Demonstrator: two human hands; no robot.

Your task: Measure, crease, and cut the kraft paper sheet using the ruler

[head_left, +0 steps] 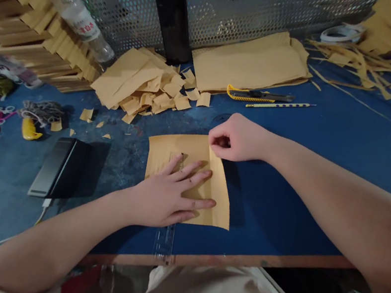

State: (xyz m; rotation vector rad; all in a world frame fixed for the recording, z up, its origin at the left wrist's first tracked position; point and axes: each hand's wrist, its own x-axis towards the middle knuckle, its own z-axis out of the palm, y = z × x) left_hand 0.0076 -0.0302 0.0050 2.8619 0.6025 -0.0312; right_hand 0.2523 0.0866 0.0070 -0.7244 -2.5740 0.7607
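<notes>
A sheet of tan kraft paper [165, 148] lies on the blue tabletop in front of me, its right side lifting a little off the surface. My left hand [167, 197] is spread flat over the middle of the sheet, fingers apart. Under that hand runs a clear plastic ruler [164, 242], which sticks out past the sheet toward the table's front edge. At the far right corner of the paper, my right hand [236, 138] is closed with thumb and fingers pinching the edge.
Beyond the sheet lie a yellow box cutter [235, 93], a pencil [278, 105] and a paper stack [247, 65]. Paper scraps [162, 95] are heaped to the left. A black phone [173, 24] leans on the perforated panel. A power bank [59, 168] with a cable sits left.
</notes>
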